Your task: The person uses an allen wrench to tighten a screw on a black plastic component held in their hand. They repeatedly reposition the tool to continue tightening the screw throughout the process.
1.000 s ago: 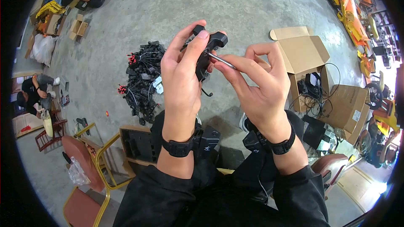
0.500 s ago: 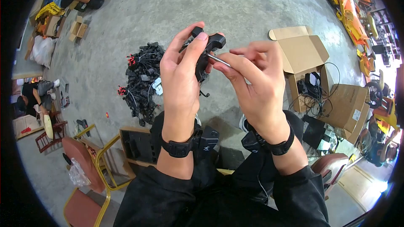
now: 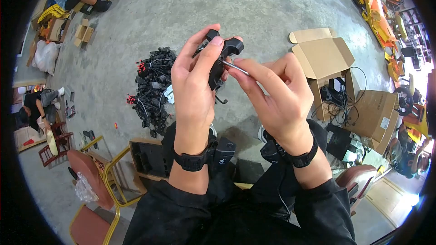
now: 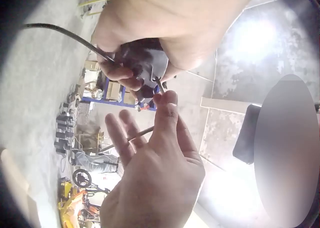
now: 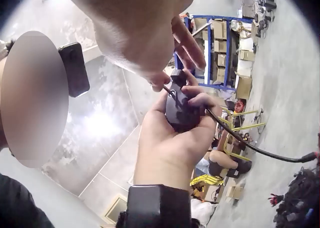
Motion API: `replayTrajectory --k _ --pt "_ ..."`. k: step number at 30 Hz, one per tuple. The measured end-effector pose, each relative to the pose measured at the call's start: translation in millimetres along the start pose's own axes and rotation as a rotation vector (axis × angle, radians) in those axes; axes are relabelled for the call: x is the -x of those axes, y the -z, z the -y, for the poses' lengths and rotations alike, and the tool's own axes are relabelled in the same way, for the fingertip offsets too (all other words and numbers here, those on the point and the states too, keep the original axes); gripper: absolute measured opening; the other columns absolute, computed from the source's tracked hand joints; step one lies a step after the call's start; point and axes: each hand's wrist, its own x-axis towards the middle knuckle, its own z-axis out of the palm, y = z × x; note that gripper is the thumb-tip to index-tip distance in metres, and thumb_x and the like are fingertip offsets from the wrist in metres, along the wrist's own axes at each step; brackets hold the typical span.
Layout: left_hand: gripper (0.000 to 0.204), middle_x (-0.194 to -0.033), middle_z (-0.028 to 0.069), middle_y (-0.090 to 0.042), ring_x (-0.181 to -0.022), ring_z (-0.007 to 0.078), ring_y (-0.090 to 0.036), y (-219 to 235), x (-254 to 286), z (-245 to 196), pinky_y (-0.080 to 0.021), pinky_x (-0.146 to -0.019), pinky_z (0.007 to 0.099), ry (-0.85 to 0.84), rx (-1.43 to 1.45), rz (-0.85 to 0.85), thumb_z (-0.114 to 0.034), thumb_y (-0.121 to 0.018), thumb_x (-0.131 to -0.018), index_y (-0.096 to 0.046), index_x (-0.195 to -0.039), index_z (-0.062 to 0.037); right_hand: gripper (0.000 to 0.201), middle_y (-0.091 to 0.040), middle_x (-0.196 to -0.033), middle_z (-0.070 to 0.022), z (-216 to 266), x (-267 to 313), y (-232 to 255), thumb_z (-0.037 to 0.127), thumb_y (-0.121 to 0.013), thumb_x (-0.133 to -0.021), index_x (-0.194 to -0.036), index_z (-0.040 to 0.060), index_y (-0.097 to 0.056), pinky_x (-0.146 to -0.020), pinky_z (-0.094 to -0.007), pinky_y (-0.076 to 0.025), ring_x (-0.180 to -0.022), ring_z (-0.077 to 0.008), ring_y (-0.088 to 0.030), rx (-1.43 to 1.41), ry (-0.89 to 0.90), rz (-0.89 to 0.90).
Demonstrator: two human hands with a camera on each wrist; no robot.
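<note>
In the head view my left hand (image 3: pixel 195 86) holds up a black plastic part (image 3: pixel 232 46) with a curved, clamp-like end, thumb on its near side. A black cable (image 4: pixel 60 28) runs out of the part in the left wrist view. My right hand (image 3: pixel 281 95) pinches a thin metal hex key (image 3: pixel 236 67) between thumb and forefinger. Its tip meets a small hole in the part's side, as the right wrist view shows at the black housing (image 5: pixel 181 110). Behind the pinching fingers, the key's other arm (image 4: pixel 141 134) sticks out at an angle.
On the floor beyond lies a heap of black cabled parts (image 3: pixel 156 93) with red ends. To the right stands an open cardboard box (image 3: pixel 322 59) holding black cabled pieces, beside another carton (image 3: pixel 374 113). A black-lined tray (image 3: pixel 150 159) and chairs (image 3: pixel 88 172) are at the left.
The right hand has turned a little about the hex key; its rear fingers spread out, then drew back in. The left hand keeps the black part nearly still.
</note>
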Motion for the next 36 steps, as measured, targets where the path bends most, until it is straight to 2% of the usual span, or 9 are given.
replayTrajectory --k 4,6,14,18,20,23,30,34,36 --pt "0.035 -0.106 0.0206 -0.067 -0.09 0.0186 -0.066 -2 -1 1 -0.051 -0.076 0.0259 0.004 0.003 -0.037 -0.013 -0.055 -0.094 -0.053 -0.124 0.0051 0.024 -0.051 -0.082 -0.002 -10 -5 -5 0.013 -0.079 -0.072 -0.095 0.0137 -0.069 -0.049 -0.0281 -0.047 -0.068 -0.0164 -0.058 0.042 0.108 -0.089" --pt "0.034 -0.094 0.0115 -0.071 -0.067 0.007 -0.058 -2 -1 0 -0.042 -0.058 0.0217 0.025 0.045 -0.066 -0.014 -0.063 -0.091 -0.057 -0.121 0.0 0.025 -0.05 -0.083 -0.0017 -11 -5 -6 0.013 -0.079 -0.071 -0.094 0.0142 -0.069 -0.048 -0.0272 -0.045 -0.067 -0.0163 -0.056 0.105 0.163 -0.126" --pt "0.035 -0.099 0.0157 -0.07 -0.071 0.0097 -0.061 0 -2 3 -0.043 -0.059 0.0218 -0.005 0.005 -0.027 -0.014 -0.06 -0.092 -0.055 -0.123 0.0019 0.024 -0.045 -0.068 0.002 -2 -7 1 0.015 -0.078 -0.071 -0.093 0.0142 -0.069 -0.069 -0.0435 -0.049 -0.059 -0.0163 -0.049 0.231 0.114 -0.069" --pt "0.036 -0.104 0.0188 -0.068 -0.077 0.0127 -0.064 -1 0 2 -0.045 -0.06 0.0219 -0.015 -0.044 -0.013 -0.015 -0.055 -0.093 -0.054 -0.124 0.0028 0.02 -0.051 -0.063 0.0001 -4 -5 -4 0.007 -0.077 -0.074 -0.095 0.0082 -0.073 -0.059 -0.0317 -0.047 -0.055 -0.0131 -0.049 0.052 0.038 -0.066" --pt "0.036 -0.104 0.0186 -0.068 -0.078 0.0129 -0.064 -1 0 3 -0.045 -0.061 0.022 -0.021 -0.041 0.004 -0.015 -0.056 -0.093 -0.054 -0.124 0.0026 0.019 -0.048 -0.061 -0.0013 5 -3 -3 0.007 -0.076 -0.077 -0.095 0.0078 -0.073 -0.053 -0.0269 -0.045 -0.053 -0.011 -0.048 -0.116 -0.183 -0.034" --pt "0.036 -0.105 0.0182 -0.068 -0.08 0.0131 -0.064 0 0 3 -0.045 -0.062 0.0222 -0.028 -0.049 0.021 -0.016 -0.056 -0.093 -0.054 -0.125 0.0023 0.02 -0.049 -0.063 -0.0009 2 -3 0 0.004 -0.076 -0.077 -0.096 0.0075 -0.073 -0.048 -0.0229 -0.042 -0.055 -0.0082 -0.05 -0.086 -0.134 -0.016" --pt "0.037 -0.105 0.0174 -0.068 -0.084 0.0135 -0.064 0 1 2 -0.044 -0.064 0.0226 -0.006 -0.057 0.014 -0.017 -0.056 -0.093 -0.053 -0.125 0.0021 0.024 -0.048 -0.069 -0.0026 -6 -4 -4 0.012 -0.078 -0.075 -0.098 0.0127 -0.071 -0.046 -0.0292 -0.043 -0.051 -0.0106 -0.051 -0.028 -0.023 -0.084" --pt "0.037 -0.105 0.0179 -0.067 -0.083 0.0135 -0.064 -2 0 3 -0.044 -0.063 0.0228 -0.008 -0.036 0.009 -0.017 -0.056 -0.093 -0.053 -0.125 0.002 0.018 -0.06 -0.079 -0.0046 -8 -4 -8 0.008 -0.075 -0.079 -0.097 0.0102 -0.07 -0.049 -0.0279 -0.047 -0.057 -0.0149 -0.06 -0.112 -0.027 -0.098" --pt "0.034 -0.095 0.0124 -0.071 -0.066 0.0078 -0.058 -4 0 2 -0.043 -0.058 0.0216 -0.002 0.039 -0.018 -0.014 -0.064 -0.091 -0.057 -0.121 -0.0003 0.016 -0.064 -0.083 -0.0061 -7 -3 -9 0.008 -0.073 -0.081 -0.097 0.0089 -0.07 -0.05 -0.0274 -0.048 -0.058 -0.0165 -0.062 -0.147 0.003 -0.117"
